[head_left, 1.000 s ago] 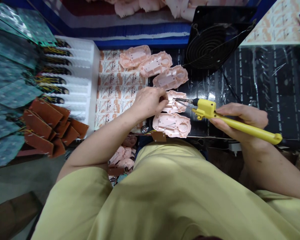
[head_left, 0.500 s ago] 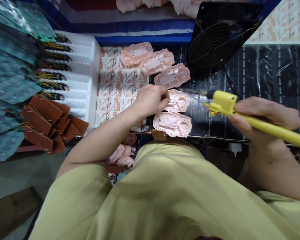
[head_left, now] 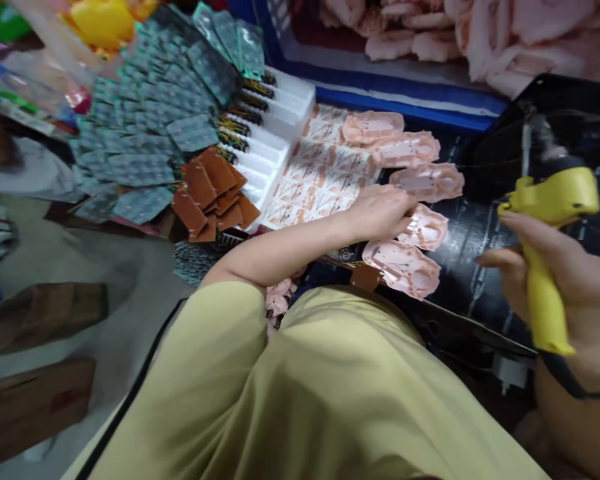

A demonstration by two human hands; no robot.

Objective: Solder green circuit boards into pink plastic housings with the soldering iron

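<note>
- Fourth pink shell [head_left: 425, 230] in the row lies flat on the black desk [head_left: 475, 220], between the shell nearest you [head_left: 403, 268] and the third shell [head_left: 429, 181]
- Your left hand [head_left: 383, 210] sits on its left edge with the fingers curled over; blur hides whether that grip pinches the rim or only presses it down
- Shell looks like thin moulded plastic: light, stiff, likely to skate on the desk, and heat would mar it, so hold it by the outer rim and keep off the inner posts
- Your right hand [head_left: 575, 287] has its grip wrapped tight round the handle of the yellow soldering iron [head_left: 540, 293], nose pointing up, well apart from the shells
- Iron: take it by the handle only, and mind the cord at the butt end
- Versus a second ago: the iron's tip was at the shell under your left fingers, and now it's swung up and off to the right; left hand hasn't moved off the shell
- Your head has turned left, so more of the green circuit boards [head_left: 145, 133], the brown boards [head_left: 213, 193] and the white tray [head_left: 280, 127] show
- Black fan [head_left: 500, 140] stands behind the iron
</note>
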